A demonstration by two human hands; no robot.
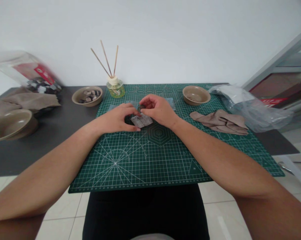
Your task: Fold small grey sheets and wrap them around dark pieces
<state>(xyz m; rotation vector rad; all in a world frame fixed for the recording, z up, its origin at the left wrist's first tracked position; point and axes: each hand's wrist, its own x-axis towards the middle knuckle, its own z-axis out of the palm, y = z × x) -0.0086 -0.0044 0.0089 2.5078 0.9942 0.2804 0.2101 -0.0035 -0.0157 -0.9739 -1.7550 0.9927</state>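
A small grey patterned piece (144, 120), like folded cloth or paper, lies on the green cutting mat (130, 173). My left hand (119, 119) rests at its left side, thumb and forefinger apart and touching its edges. Over its far right side is my right hand (158, 109), pinching a small dark piece (142, 107) whose kind I cannot make out. Bits of thin blue material (132, 104) lie on the mat behind both hands, partly hidden by them.
At the back stands a reed diffuser (115, 88). A bowl of dark and pale pieces (76, 100) and another bowl (30, 121) are left. On the right are a bowl (196, 101), a brown cloth (220, 121) and a clear plastic bag (252, 106). A clear container (27, 68) lies far left.
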